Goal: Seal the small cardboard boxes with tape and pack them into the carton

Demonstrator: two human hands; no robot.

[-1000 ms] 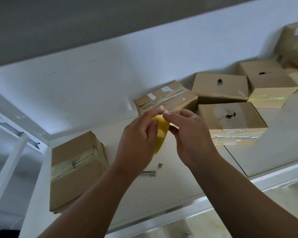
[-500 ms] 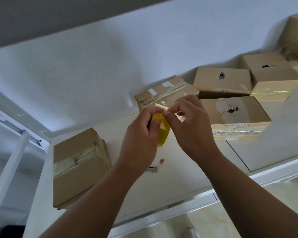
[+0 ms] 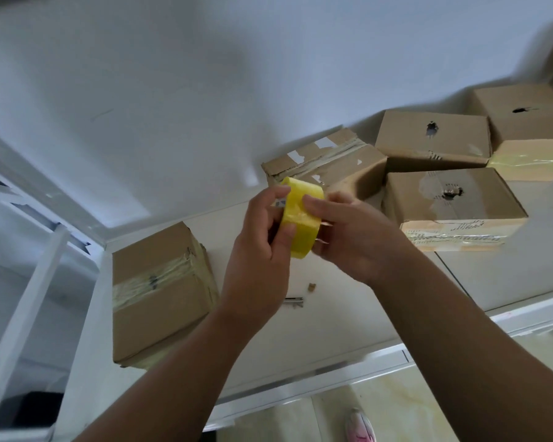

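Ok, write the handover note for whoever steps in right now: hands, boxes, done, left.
Left hand: grip on the yellow roll of tape, thumb on its rim, above the white table.
Right hand: holds the roll's other side, fingertip on the outer face, probably hunting the tape end; no strip pulled out.
Boxes: brown cardboard box with a tape band at left; brown box with torn white labels behind the roll; three holed brown boxes at right.
Done: most show some tape; how well sealed, cannot tell.
Left: finish sealing, pack everything; none in view sits in a carton.
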